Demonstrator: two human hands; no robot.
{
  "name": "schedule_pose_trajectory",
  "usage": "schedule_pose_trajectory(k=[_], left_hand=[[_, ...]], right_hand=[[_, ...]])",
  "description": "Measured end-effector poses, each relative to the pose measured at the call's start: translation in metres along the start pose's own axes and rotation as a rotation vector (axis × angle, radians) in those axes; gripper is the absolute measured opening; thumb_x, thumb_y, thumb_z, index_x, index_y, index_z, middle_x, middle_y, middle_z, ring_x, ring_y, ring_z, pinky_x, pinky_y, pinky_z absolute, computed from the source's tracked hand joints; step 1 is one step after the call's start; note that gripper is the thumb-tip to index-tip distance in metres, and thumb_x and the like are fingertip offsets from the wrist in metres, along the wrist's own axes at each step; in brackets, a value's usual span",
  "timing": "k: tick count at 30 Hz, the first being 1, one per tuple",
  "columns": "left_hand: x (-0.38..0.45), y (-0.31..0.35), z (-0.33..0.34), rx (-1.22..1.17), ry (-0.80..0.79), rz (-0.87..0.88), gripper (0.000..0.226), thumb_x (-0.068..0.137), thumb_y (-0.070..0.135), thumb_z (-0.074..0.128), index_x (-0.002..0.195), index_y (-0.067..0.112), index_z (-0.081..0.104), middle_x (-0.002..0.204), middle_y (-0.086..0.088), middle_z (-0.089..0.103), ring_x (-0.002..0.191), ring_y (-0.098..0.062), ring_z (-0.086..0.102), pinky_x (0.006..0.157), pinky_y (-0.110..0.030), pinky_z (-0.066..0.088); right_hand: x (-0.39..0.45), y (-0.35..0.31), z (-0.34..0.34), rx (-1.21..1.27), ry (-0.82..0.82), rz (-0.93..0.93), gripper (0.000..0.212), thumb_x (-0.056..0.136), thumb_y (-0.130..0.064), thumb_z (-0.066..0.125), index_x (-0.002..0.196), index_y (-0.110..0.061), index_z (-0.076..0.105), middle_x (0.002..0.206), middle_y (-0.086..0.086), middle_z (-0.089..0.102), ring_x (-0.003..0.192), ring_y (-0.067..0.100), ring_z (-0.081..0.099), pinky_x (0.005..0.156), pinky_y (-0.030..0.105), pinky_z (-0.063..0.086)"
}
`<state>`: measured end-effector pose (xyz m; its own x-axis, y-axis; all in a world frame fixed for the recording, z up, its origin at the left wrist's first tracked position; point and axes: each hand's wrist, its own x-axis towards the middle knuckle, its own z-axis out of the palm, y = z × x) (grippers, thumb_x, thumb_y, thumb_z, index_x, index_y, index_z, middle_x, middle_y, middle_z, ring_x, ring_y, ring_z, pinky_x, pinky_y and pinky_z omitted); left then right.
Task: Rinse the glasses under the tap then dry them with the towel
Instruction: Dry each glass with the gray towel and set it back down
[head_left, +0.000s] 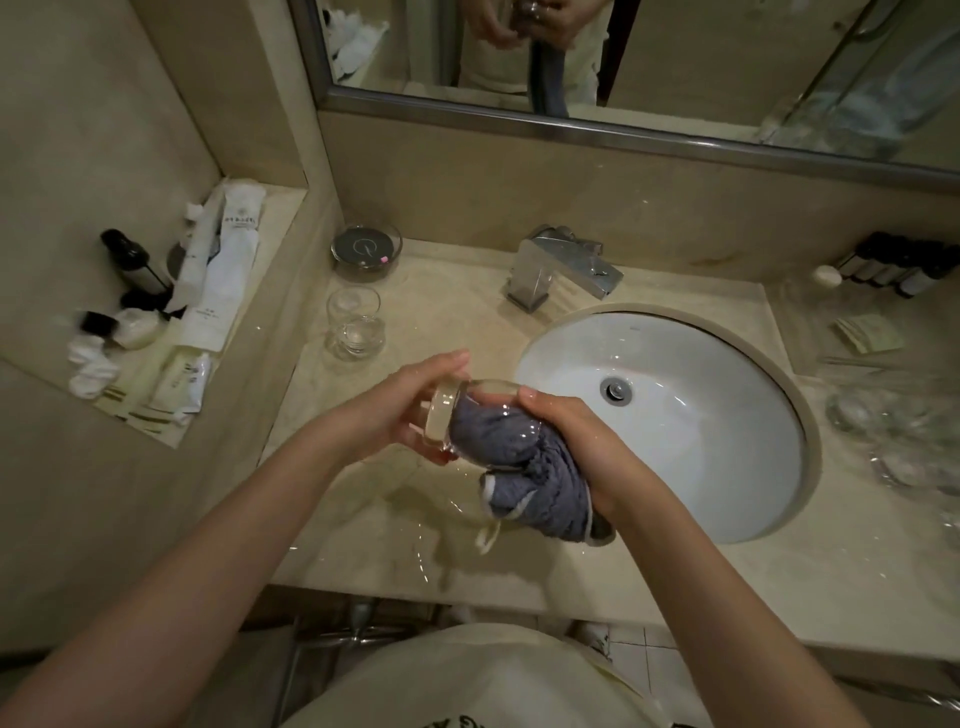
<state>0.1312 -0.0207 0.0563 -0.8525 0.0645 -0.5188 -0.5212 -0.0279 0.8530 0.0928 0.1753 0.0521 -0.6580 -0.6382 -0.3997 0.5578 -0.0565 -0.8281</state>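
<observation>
1. Nearest: right hand (576, 441) bunched around a grey towel (524, 478), fingers curled tight on the cloth and pushing it into the mouth of a glass (467, 421), evidently to wipe the inside dry.
2. Left hand (410, 410) cupped round the thick base of the same glass, fingers curled against it, tipped on its side above the wet surface (374, 519) just left of the sink (670, 415), apparently to brace it against the wiping.
3. Further back: a second glass (356, 322) upright on the surface, well apart from the hands, probably parked clear of the work; dry or not, cannot tell.
4. Far right: a blurred cluster of more glassware (883, 431) beside the sink.
5. Furthest: tap (566, 267) behind the sink, no water visibly running.
</observation>
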Motion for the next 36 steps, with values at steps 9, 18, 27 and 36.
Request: schedule_pose_trajectory(k=[9,18,27,36], left_hand=[[0.005,-0.013,-0.026,0.171,-0.38,-0.151,0.074,0.043,0.064,0.089,0.107,0.029,0.073,0.115,-0.015,0.07,0.103,-0.046,0.064,0.09,-0.057,0.051],[0.001,-0.043,-0.039,0.012,0.023,0.02,0.071,0.056,0.044,0.089,0.118,0.026,0.061,0.108,-0.01,0.073,0.071,-0.018,0.07,0.055,-0.029,0.056],[0.025,-0.074,-0.063,-0.054,0.556,0.105,0.097,0.022,0.045,0.081,0.115,0.028,0.056,0.11,0.008,0.054,0.104,-0.015,0.06,0.088,-0.026,0.048],[0.054,-0.091,-0.096,0.071,0.767,0.175,0.086,0.05,0.013,0.097,0.121,0.024,0.049,0.121,0.0,0.059,0.109,-0.019,0.058,0.09,-0.029,0.047]], right_hand=[[0.002,0.014,0.007,-0.101,0.002,0.008,0.039,0.089,-0.029,0.059,0.112,0.002,0.068,0.111,0.021,0.07,0.103,0.03,0.067,0.09,0.033,0.055],[0.017,0.027,0.015,0.293,0.342,-0.073,0.041,0.074,-0.035,0.071,0.104,-0.008,0.073,0.113,0.023,0.067,0.101,0.038,0.065,0.099,0.047,0.049],[0.015,0.02,0.019,0.525,0.325,-0.07,0.032,0.099,-0.028,0.044,0.091,-0.011,0.07,0.073,0.016,0.072,0.056,0.025,0.068,0.05,0.028,0.056],[0.016,0.035,0.016,0.49,0.349,-0.027,0.029,0.101,-0.023,0.043,0.097,-0.006,0.067,0.082,0.018,0.072,0.062,0.027,0.069,0.053,0.031,0.058]])
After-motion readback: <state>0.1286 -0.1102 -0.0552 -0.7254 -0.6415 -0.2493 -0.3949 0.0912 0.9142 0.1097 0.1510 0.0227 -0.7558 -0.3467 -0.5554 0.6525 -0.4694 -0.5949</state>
